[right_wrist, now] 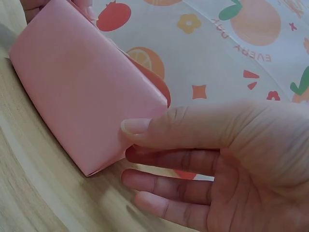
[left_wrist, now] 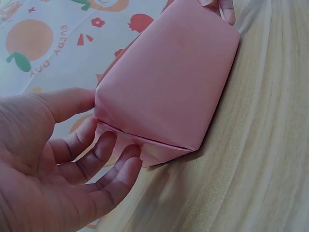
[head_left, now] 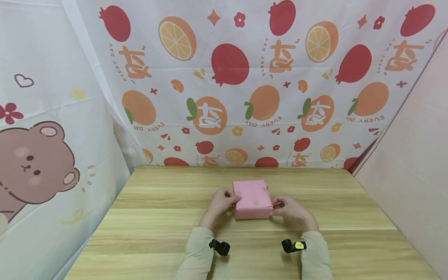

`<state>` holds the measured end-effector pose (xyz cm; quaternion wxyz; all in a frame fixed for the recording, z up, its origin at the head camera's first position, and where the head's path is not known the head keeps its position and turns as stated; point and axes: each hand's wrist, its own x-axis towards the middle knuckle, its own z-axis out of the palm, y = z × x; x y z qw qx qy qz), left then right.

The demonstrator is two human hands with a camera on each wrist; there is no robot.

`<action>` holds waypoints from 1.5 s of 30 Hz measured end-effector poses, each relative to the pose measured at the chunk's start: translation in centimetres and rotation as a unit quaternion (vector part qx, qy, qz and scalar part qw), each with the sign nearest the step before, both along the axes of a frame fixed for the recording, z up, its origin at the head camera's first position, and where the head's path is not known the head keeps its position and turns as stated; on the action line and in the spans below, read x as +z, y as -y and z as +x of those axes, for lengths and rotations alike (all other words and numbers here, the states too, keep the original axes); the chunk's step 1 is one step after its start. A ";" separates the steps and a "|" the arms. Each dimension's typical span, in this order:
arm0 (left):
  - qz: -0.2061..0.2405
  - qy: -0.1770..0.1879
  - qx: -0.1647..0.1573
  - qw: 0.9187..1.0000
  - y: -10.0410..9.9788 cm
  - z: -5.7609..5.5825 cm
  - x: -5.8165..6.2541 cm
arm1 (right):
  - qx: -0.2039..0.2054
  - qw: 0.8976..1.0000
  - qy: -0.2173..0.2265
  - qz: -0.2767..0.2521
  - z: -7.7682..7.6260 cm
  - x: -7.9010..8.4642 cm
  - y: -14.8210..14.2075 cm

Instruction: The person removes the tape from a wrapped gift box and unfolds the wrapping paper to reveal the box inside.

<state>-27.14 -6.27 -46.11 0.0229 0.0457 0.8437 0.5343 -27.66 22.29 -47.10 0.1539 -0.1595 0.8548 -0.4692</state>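
A box wrapped in pink paper [head_left: 251, 193] lies flat on the wooden table, with small brownish tape patches on its top. The left hand [head_left: 220, 202] holds its left side. In the left wrist view, that hand's thumb [left_wrist: 72, 102] lies along the upper edge while the bent fingers touch the folded end of the wrapping. At the opposite end, the right hand [head_left: 292, 209] grips the near right corner. Its thumb [right_wrist: 137, 126] presses the front face in the right wrist view, with the index finger at the side and the other fingers loosely bent below.
Light wood-grain table [head_left: 157, 217] extends around the box. A fruit-printed white curtain [head_left: 231, 97] hangs behind it, a bear-printed curtain [head_left: 35, 163] at the left, and a pale cloth [head_left: 409, 155] at the right. Black wrist cameras [head_left: 220, 247] sit on both sleeves.
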 end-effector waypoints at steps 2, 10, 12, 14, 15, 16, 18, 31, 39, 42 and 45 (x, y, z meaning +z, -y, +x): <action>-0.001 -0.003 0.000 1.000 0.0 0.0 -0.1 | 0.002 1.000 0.000 0.003 0.0 -0.1 0.0; -0.027 -0.009 0.003 1.000 0.3 0.0 0.0 | 0.018 1.000 -0.006 0.004 0.3 0.4 -0.1; -0.037 -0.012 0.005 0.999 0.4 0.1 0.2 | 0.013 1.000 -0.008 0.004 0.4 0.6 -0.1; -0.048 -0.016 0.011 0.999 0.5 0.1 0.4 | -0.004 1.000 -0.010 0.008 0.5 0.8 -0.2; -0.051 -0.018 0.015 0.998 0.5 0.2 0.5 | -0.016 1.000 -0.009 0.010 0.6 0.9 -0.1; -0.055 -0.022 0.019 0.998 0.5 0.2 0.6 | -0.030 0.999 -0.009 0.010 0.6 1.0 0.0; -0.060 -0.029 0.027 0.997 0.4 0.2 0.7 | -0.065 0.998 -0.015 0.012 0.5 1.2 0.2; -0.208 -0.108 0.056 0.971 -0.3 0.2 0.3 | -0.231 0.954 -0.185 0.041 -0.8 1.1 5.0; -0.199 -0.114 0.046 0.972 -0.5 0.1 0.0 | -0.259 0.931 -0.249 0.065 -0.9 0.3 6.7; -0.191 -0.105 0.044 0.975 -0.5 0.1 0.0 | -0.268 0.922 -0.271 0.063 -1.0 0.1 7.0; -0.185 -0.095 0.040 0.977 -0.5 0.0 0.0 | -0.272 0.918 -0.280 0.068 -0.9 0.0 7.1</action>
